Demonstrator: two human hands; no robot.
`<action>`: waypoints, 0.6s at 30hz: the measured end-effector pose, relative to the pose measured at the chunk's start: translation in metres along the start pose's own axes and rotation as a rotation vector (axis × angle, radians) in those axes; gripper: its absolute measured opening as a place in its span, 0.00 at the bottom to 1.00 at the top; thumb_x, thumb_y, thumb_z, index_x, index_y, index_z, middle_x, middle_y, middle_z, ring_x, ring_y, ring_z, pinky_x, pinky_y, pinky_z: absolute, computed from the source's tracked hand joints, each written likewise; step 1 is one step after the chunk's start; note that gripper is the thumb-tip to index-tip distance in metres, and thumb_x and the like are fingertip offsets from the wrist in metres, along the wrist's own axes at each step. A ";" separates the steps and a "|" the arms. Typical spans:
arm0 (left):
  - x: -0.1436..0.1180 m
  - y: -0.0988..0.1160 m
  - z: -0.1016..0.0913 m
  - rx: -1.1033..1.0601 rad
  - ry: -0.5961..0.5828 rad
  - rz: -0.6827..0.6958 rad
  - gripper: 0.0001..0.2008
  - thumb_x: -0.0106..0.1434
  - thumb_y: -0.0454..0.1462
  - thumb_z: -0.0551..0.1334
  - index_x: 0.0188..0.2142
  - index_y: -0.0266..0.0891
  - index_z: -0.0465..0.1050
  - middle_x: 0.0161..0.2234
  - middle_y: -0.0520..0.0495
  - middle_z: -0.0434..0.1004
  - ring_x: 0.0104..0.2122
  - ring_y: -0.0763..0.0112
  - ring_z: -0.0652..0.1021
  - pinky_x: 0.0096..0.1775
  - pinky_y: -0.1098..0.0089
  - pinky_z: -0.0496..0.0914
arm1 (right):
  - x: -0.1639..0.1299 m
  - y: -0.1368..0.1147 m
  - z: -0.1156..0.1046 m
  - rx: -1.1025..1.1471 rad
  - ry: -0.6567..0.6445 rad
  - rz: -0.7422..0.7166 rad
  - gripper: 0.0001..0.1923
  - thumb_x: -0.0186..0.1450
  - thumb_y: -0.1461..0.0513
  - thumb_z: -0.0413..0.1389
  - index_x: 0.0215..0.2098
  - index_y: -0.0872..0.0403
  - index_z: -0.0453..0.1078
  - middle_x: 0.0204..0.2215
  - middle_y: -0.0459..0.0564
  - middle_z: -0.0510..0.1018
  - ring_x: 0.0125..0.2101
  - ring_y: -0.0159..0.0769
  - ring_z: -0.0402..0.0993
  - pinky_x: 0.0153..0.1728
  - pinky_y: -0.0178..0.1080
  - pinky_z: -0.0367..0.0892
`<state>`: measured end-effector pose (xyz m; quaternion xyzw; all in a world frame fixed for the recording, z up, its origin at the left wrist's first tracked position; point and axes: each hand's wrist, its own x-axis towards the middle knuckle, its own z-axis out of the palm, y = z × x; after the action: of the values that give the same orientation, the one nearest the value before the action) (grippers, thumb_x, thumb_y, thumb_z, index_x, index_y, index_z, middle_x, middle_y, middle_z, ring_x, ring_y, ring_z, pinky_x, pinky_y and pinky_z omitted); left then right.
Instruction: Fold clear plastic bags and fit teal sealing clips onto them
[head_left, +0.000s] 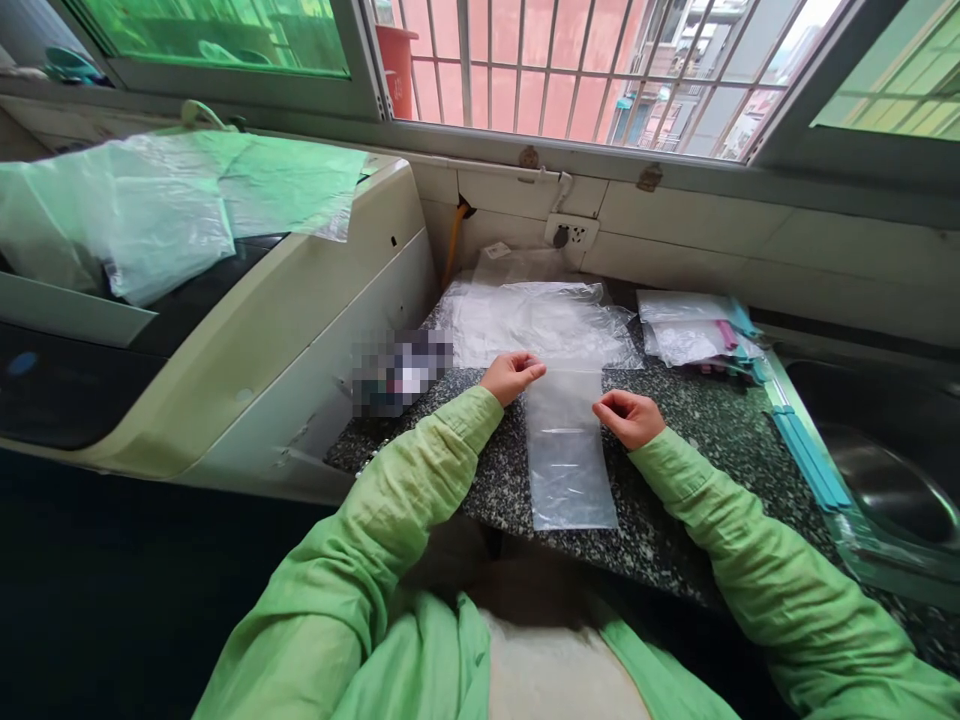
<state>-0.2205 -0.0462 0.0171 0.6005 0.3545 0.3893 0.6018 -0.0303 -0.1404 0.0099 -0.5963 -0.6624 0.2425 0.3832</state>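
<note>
Two tight pinch grips (514, 377) (630, 418) on clear bag (571, 475)

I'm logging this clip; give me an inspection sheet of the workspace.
Surface: dark speckled countertop.
Job's things: clear plastic bag lying flat; more clear bags spread behind it.
Clutter: bundle with teal and pink strips; pixelated item, unidentifiable.
Hands: left hand pinches the bag's upper left; right hand pinches its right edge.
Cables: black plug in wall socket; yellow cable or hose.
Surroundings: sink, barred window, bag-covered pale appliance.
</note>
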 end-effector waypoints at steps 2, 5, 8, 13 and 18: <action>-0.003 -0.002 -0.003 0.029 0.005 0.003 0.18 0.39 0.47 0.63 0.18 0.35 0.62 0.14 0.59 0.55 0.17 0.83 0.58 0.21 0.76 0.51 | 0.000 -0.001 0.001 0.007 -0.052 0.002 0.15 0.53 0.52 0.53 0.19 0.55 0.64 0.14 0.43 0.64 0.17 0.26 0.56 0.19 0.32 0.55; -0.007 -0.001 -0.006 0.053 -0.002 -0.002 0.17 0.39 0.46 0.63 0.18 0.35 0.62 0.14 0.59 0.55 0.18 0.83 0.58 0.21 0.76 0.52 | 0.003 -0.005 0.000 0.097 -0.157 0.046 0.17 0.51 0.50 0.54 0.19 0.55 0.64 0.14 0.43 0.63 0.16 0.25 0.56 0.18 0.32 0.55; -0.009 0.001 -0.005 0.061 -0.027 -0.015 0.17 0.39 0.46 0.63 0.18 0.35 0.62 0.14 0.59 0.55 0.18 0.82 0.59 0.22 0.76 0.52 | 0.010 -0.010 -0.003 0.189 -0.200 0.088 0.18 0.49 0.48 0.55 0.20 0.56 0.64 0.15 0.43 0.64 0.17 0.26 0.58 0.19 0.32 0.56; -0.010 0.003 -0.002 0.067 -0.022 -0.022 0.17 0.38 0.47 0.63 0.18 0.35 0.62 0.14 0.59 0.54 0.19 0.82 0.59 0.22 0.75 0.52 | 0.017 -0.012 -0.003 0.200 -0.131 0.055 0.18 0.48 0.49 0.56 0.18 0.56 0.64 0.13 0.43 0.63 0.16 0.25 0.56 0.17 0.32 0.53; -0.011 0.004 -0.003 0.059 -0.013 -0.034 0.20 0.37 0.49 0.64 0.16 0.35 0.59 0.13 0.59 0.53 0.18 0.83 0.57 0.22 0.75 0.51 | 0.015 -0.012 -0.001 0.168 -0.050 0.032 0.16 0.49 0.51 0.56 0.19 0.56 0.66 0.14 0.44 0.65 0.16 0.26 0.57 0.17 0.32 0.54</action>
<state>-0.2285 -0.0541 0.0205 0.6143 0.3721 0.3646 0.5926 -0.0365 -0.1277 0.0232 -0.5663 -0.6395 0.3178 0.4114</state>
